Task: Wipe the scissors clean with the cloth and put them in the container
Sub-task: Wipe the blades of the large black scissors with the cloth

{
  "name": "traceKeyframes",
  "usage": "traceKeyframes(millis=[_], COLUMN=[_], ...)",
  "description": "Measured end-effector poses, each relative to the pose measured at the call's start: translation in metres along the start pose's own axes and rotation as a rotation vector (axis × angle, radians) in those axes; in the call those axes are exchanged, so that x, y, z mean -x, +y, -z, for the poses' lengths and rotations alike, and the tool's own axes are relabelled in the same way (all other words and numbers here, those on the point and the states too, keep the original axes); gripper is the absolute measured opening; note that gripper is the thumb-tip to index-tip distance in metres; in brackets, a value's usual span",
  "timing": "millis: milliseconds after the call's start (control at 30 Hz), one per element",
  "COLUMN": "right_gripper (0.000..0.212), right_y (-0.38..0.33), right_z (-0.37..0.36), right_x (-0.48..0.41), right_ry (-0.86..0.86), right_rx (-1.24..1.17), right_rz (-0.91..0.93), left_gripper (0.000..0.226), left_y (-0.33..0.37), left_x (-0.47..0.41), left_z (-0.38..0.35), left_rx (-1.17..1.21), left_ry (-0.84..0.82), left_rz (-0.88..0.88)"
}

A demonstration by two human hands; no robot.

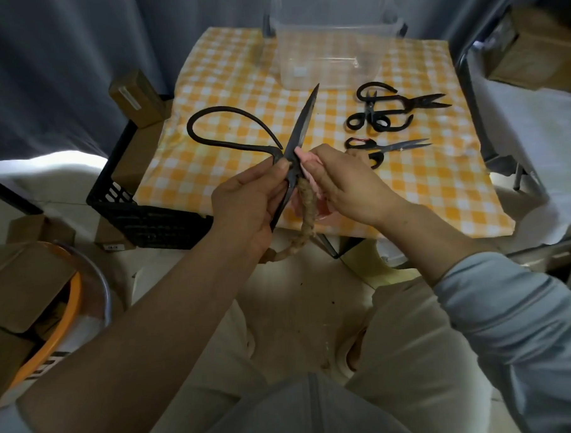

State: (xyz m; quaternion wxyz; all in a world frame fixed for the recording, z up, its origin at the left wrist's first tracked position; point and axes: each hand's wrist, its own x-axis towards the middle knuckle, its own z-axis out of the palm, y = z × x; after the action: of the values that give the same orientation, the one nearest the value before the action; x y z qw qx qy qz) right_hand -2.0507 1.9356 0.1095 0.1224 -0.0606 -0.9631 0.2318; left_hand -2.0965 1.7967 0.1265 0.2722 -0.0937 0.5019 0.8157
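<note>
My left hand [247,201] grips a large black iron pair of scissors [301,124] near its pivot, blades pointing up and away over the table. One big loop handle curves out to the left; the other, wrapped in tan cord, hangs below my hands. My right hand [338,184] pinches a pink cloth [303,164] against the base of the blade. A clear plastic container [332,40] stands at the table's far edge, with nothing visible inside. Three smaller black scissors lie on the right: two overlapping [387,108] and one nearer [386,148].
The table [226,88] wears an orange-and-white checked cover. A black crate [147,219] with cardboard boxes stands to its left. More boxes and an orange-rimmed basin [69,311] sit on the floor at left. A metal frame with white fabric [520,160] stands right.
</note>
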Motion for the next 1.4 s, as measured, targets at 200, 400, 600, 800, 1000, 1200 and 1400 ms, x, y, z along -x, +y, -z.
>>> traceKeyframes(millis=[200,400,600,800,1000,1200,1400], right_gripper=[0.046,0.043,0.037,0.035,0.027,0.025,0.038], right_y=[0.000,-0.010,-0.019,-0.020,-0.015,-0.018,-0.025], right_z=[-0.003,-0.007,0.003,0.022,0.036,0.011,0.004], right_x=[-0.003,-0.009,-0.021,-0.026,-0.012,-0.005,-0.017], right_ry=[0.100,0.089,-0.022,-0.122,-0.290,-0.016,0.067], right_rx=[0.284,0.442,0.292,-0.012,-0.110,0.209,0.205], right_rz=[0.000,-0.138,-0.252,-0.262,-0.027,0.025,-0.308], left_gripper=[0.013,0.010,0.026,0.025,0.020,0.029,0.024], left_y=[-0.005,-0.005,-0.008,-0.003,0.003,-0.003,-0.006], left_x=[-0.001,-0.002,-0.005,-0.006,-0.008,-0.003,0.001], left_z=[-0.003,-0.006,-0.001,0.004,0.008,0.002,-0.002], left_rx=[0.000,-0.002,-0.012,0.006,0.008,0.022,0.023], left_ry=[-0.002,0.033,0.059,0.056,0.040,0.028,0.050], left_rz=[-0.008,-0.029,-0.036,-0.034,-0.015,-0.026,-0.027])
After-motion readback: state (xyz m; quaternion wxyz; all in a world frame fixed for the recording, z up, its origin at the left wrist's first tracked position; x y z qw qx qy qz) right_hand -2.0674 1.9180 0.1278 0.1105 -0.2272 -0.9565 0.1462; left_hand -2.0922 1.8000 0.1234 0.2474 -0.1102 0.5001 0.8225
